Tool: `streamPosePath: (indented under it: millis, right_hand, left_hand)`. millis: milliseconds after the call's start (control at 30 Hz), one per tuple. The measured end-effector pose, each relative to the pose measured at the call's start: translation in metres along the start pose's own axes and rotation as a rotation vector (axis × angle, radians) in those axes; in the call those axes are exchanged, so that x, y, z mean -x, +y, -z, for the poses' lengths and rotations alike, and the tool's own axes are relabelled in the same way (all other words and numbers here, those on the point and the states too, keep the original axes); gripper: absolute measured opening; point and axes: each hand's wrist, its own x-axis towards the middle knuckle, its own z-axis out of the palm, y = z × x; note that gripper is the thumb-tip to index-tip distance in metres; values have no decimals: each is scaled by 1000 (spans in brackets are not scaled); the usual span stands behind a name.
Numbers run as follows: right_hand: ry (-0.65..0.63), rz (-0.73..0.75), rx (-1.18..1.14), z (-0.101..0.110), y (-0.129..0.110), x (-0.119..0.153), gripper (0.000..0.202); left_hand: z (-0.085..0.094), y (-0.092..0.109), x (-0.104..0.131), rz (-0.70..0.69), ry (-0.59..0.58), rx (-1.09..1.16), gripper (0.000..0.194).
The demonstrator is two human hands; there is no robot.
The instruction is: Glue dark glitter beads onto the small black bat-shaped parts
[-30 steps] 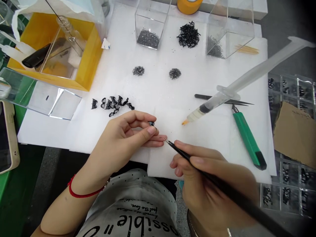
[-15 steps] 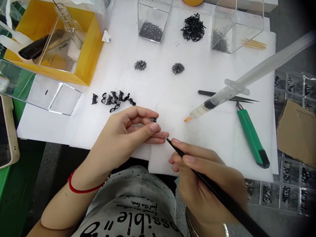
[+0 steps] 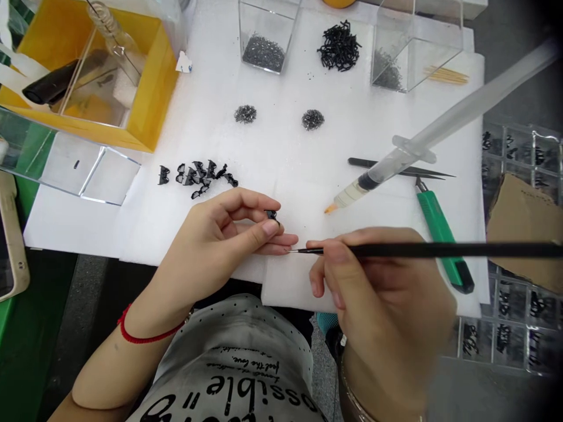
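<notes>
A small black part (image 3: 271,215) is pinched between the thumb and index finger of my left hand (image 3: 220,237), whose other fingers stretch out below it. My right hand (image 3: 382,293) grips a thin black brush-like tool (image 3: 396,250), now nearly level, its fine tip close to or touching my left fingertips. Several black shaped pieces (image 3: 200,176) lie up and left of my left hand. Beyond the hands are two small piles of dark grains (image 3: 245,114), (image 3: 313,119). A syringe (image 3: 382,170) with an orange tip slants down above my right hand.
Black tweezers (image 3: 387,166) and a green cutter (image 3: 440,223) lie at the right, the cutter partly behind the tool. Clear boxes (image 3: 268,23) and a heap of black bits (image 3: 339,47) stand at the back. A yellow box (image 3: 158,88) is upper left, a phone (image 3: 13,246) far left.
My right hand has turned, swinging the black tool from a steep slant to nearly level, its tip shifting slightly lower. My left hand keeps its pinch. The whole view has shifted slightly.
</notes>
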Motion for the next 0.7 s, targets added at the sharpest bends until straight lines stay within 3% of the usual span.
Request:
streamPosePath:
  millis: [100,233,467,700]
  right_hand:
    - [-77,-98,-55,2,-3,-8,10]
    - [-62,-134,-74,2,-1,-13,9]
    - [36,-136,-34,-6,-4,-12,10]
    - [-80,-67,-118,3,4,-13,10]
  left_hand:
    - [1,-1,-1,-21,-9,-16,13]
    - [3,-3,-2,-34,-15,-25,12]
    - [2,-2,-1,-15,-14,-35,14]
    - [-1,1,-1,5,27,-67,12]
